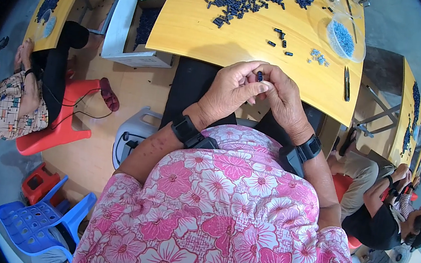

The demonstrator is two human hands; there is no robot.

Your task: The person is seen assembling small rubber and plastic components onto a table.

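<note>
My left hand and my right hand meet just off the near edge of the yellow table. Both are closed, thumbs and fingers pinched around a small dark cylindrical piece whose end shows between them. Its lower part is hidden by my fingers. Ahead on the tabletop lie a few loose dark pieces of a similar look. To their right sits a little cluster of small clear-blue pieces. A pair of dark-handled tweezers lies near the right edge.
A larger pile of dark pieces spreads at the back. Near the right edge stands a clear tub holding small blue pieces. A white box with dark pieces is left of the table. Other people sit at tables on both sides.
</note>
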